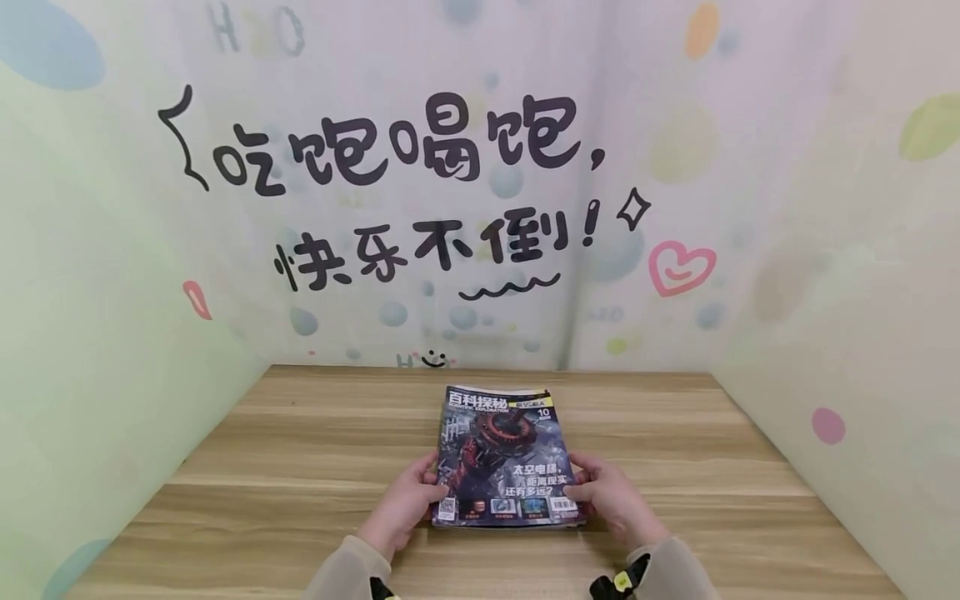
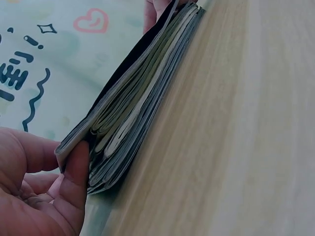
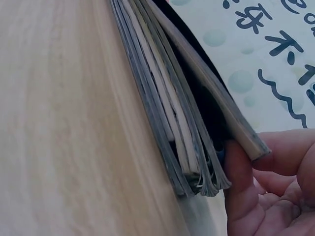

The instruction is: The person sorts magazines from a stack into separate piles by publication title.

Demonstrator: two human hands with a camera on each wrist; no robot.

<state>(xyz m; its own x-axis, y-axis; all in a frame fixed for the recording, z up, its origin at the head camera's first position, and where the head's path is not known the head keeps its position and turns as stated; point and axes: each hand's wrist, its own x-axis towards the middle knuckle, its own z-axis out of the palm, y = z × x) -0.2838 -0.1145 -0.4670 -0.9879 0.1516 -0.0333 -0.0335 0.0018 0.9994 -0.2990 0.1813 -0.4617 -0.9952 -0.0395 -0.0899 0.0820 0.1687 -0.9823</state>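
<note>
A magazine (image 1: 498,454) with a dark cover, white Chinese title and a red ring-shaped picture lies on top of a stack of magazines (image 2: 142,103) on the table. My left hand (image 1: 402,504) pinches the top magazine at its left edge, near the front corner, between thumb and fingers. At the opposite edge my right hand (image 1: 611,497) pinches the same magazine. Seen from the right wrist, its corner is raised, with a dark gap between it and the magazines below (image 3: 157,93). The covers of the lower magazines are hidden.
The stack stands on a wood-grain table (image 1: 322,433). Behind the table rises a pale wall (image 1: 360,75) with black Chinese lettering and a pink heart (image 1: 681,268). Side walls (image 1: 840,333) close in the left and right.
</note>
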